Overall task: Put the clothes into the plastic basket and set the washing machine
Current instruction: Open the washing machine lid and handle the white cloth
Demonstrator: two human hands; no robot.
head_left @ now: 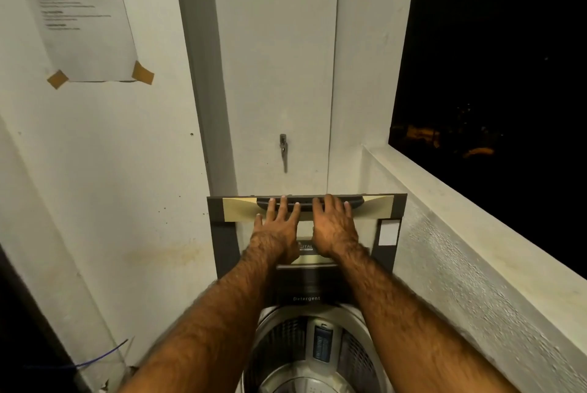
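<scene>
The top-loading washing machine's lid point(227, 234) stands raised, a dark frame with a glass pane and a beige strip along its top. Both of my hands are on the dark handle point(357, 202) at the lid's upper edge. My left hand point(276, 229) lies flat with its fingers spread over the handle. My right hand point(333, 227) has its fingers hooked over it. Below my forearms the steel drum point(305, 348) is open, and no clothes show inside. A panel marked Detergent point(306, 298) sits behind the drum. No clothes or plastic basket are in view.
A white wall with a taped paper notice point(79, 18) runs close on the left. Behind the lid is a white door with a key point(282, 145) in its lock. A low concrete ledge point(476, 234) borders the right, with night darkness beyond. A blue wire point(101, 357) hangs at lower left.
</scene>
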